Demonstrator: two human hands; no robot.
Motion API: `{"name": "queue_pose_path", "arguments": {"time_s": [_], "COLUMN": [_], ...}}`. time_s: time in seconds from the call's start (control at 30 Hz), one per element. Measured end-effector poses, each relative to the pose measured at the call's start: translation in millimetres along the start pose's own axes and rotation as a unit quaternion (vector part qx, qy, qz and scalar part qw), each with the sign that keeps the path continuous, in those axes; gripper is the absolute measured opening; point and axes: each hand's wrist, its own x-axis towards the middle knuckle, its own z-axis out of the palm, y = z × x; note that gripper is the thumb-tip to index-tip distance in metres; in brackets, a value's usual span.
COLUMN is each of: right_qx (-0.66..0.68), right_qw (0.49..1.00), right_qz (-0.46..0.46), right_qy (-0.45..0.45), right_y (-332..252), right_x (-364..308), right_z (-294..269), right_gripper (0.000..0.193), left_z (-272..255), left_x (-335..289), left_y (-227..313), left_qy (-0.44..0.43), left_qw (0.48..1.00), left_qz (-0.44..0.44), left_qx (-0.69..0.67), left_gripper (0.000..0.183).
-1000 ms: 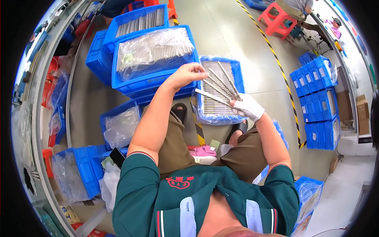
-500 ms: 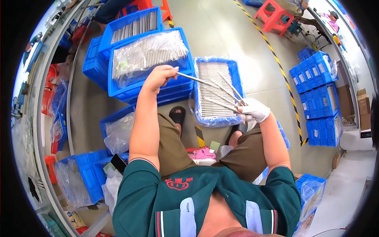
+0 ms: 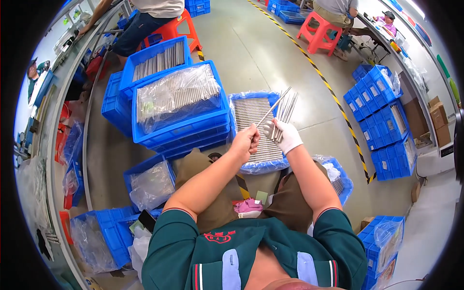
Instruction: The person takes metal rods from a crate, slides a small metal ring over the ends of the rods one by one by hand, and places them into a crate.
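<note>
Rods (image 3: 288,110) in right hand (image 3: 287,136), rod (image 3: 273,107) in left hand (image 3: 246,142)

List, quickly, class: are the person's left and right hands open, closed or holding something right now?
Left hand: closed, holding one metal rod.
Right hand, white-gloved: closed around several rods.

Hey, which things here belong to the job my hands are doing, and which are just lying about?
In the job:
- single metal rod, in the left hand
- bundle of metal rods, in the gloved right hand
- plastic-lined blue crate of rods, in front

Seemingly just lying about:
- pink cloth
- cardboard boxes, far right
- dark flat object, left
</note>
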Motion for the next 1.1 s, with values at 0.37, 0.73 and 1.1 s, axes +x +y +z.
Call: {"name": "queue_pose_path", "arguments": {"time_s": [0.37, 0.73, 1.1], "right_qx": [-0.041, -0.293, -0.388], "right_qw": [0.997, 0.937, 0.920], "right_qz": [-0.044, -0.190, -0.048], "right_qy": [-0.052, -0.001, -0.019], "right_y": [18, -16, -12], "right_x": [11, -43, -56], "right_z": [7, 12, 16], "right_gripper": [0.027, 0.010, 0.012], "left_z": [1, -27, -24], "left_x": [30, 5, -16], "left_y": [-26, 34, 82], "left_qy": [0.096, 0.105, 0.068], "left_qw": [0.879, 0.978, 0.989], "left_qz": [0.225, 0.070, 0.130], "left_qx": [0.410, 0.164, 0.012], "left_gripper": [0.037, 0.009, 0.024]}}
